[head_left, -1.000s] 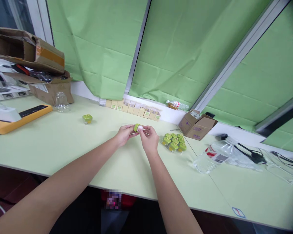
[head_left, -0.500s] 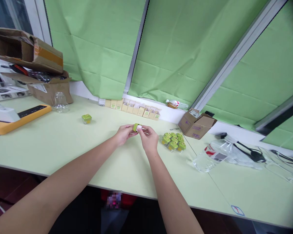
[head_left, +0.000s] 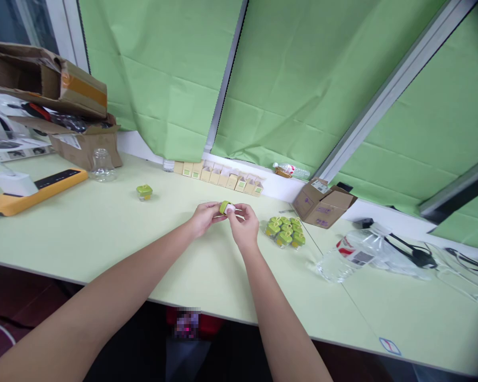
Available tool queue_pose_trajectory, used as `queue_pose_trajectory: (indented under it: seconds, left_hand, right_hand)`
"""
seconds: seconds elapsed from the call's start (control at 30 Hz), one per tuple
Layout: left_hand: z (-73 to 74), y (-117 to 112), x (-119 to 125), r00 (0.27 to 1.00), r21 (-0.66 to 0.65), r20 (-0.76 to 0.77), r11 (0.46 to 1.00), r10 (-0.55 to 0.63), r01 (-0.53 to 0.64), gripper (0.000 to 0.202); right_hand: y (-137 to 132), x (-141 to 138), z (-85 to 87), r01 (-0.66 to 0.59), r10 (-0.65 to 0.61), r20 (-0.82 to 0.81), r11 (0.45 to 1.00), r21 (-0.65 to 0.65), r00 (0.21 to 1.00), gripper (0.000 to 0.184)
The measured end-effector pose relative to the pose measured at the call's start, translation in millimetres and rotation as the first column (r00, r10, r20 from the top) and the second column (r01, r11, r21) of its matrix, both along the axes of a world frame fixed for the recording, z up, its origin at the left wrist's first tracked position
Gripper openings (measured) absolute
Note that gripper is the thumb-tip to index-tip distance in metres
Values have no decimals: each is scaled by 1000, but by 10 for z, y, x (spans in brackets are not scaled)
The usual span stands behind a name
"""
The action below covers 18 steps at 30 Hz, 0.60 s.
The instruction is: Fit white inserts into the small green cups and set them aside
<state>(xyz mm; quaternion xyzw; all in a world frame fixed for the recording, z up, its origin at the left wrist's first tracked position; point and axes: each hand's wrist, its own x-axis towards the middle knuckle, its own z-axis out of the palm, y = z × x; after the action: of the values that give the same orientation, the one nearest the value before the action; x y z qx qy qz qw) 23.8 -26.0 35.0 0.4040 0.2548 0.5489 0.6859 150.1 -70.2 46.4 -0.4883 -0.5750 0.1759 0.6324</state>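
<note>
Both my hands meet above the middle of the pale green table. My left hand pinches a small green cap-like piece from the left. From the right, my right hand closes its fingers on the same piece, where a white part shows at its end. A cluster of several similar green pieces lies just right of my right hand. One more green piece stands alone on the table to the left.
A row of small tan boxes lines the window sill. A small open carton and a clear plastic bag lie right. A glass jar, orange device and stacked cartons sit left.
None beyond a slight shift of the view; both hands stay closed on the green piece in the same place.
</note>
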Motion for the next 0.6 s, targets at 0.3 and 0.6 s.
queue_pose_trajectory:
  seconds: [0.3,0.6]
  left_hand:
    - [-7,-2,-32,993,54,-22,992,-114,115,26]
    - [26,47,-131,976,-34,66,977,-206,209,19]
  right_hand:
    - [81,82,-28,-262,226,-217,952,-155,950,51]
    - [42,114,48,-436,332,-433,885,-166,838,41]
